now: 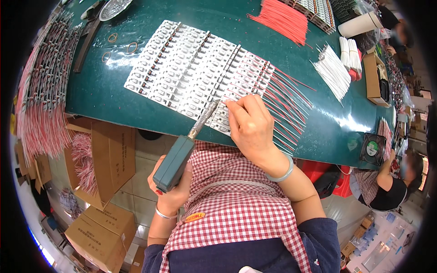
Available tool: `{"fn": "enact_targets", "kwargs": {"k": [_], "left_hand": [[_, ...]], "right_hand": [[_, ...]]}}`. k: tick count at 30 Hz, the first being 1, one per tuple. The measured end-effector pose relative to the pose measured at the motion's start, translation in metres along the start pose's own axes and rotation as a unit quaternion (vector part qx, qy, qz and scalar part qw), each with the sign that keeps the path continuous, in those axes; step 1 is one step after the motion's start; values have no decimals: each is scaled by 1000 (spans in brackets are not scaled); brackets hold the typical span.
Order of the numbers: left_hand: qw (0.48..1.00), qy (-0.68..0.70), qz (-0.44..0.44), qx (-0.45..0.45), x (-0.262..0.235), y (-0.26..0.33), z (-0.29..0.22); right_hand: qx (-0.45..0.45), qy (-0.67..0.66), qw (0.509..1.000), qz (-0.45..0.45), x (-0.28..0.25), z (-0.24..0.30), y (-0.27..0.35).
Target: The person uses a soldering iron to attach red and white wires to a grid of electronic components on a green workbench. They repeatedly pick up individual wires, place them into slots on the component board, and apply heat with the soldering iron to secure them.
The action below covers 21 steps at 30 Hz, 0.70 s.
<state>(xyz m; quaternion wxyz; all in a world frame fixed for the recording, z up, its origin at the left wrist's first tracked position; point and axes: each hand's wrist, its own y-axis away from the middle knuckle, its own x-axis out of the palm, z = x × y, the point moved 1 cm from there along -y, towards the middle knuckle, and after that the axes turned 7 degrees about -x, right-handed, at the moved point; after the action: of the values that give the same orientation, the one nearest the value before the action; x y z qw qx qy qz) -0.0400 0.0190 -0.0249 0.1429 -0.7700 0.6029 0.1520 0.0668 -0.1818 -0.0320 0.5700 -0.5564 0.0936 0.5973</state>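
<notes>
My left hand (175, 186) is wrapped round the dark green handle of a soldering iron (175, 157). Its metal tip slants up and right onto a white panel of small connector parts (182, 59), close to the panel's near edge. Right beside the tip, my right hand (250, 125) pinches what looks like a thin wire against the panel; the fingers mostly hide it. Red and white wires (289, 107) run out from the panel's right part, past my right hand, over the green table.
Bundles of red wires (282, 20) and white wires (332, 70) lie on the table (95, 98). Wired strips (48, 77) are heaped at the left edge. A small fan (372, 149) stands at the right corner. Cardboard boxes (102, 232) stand below left. A co-worker (387, 182) sits at the right.
</notes>
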Motion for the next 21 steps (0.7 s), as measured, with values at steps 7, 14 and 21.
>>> {"fn": "enact_targets", "kwargs": {"k": [7, 14, 21], "left_hand": [[1000, -1, 11, -12, 2, 1, 1], [999, 19, -9, -39, -1, 11, 7], [997, 41, -67, 3, -7, 6, 13]], "right_hand": [[-5, -1, 1000, 1, -1, 1, -1], [-1, -1, 1000, 4, -2, 0, -1], [9, -7, 1000, 22, -4, -1, 1]]}}
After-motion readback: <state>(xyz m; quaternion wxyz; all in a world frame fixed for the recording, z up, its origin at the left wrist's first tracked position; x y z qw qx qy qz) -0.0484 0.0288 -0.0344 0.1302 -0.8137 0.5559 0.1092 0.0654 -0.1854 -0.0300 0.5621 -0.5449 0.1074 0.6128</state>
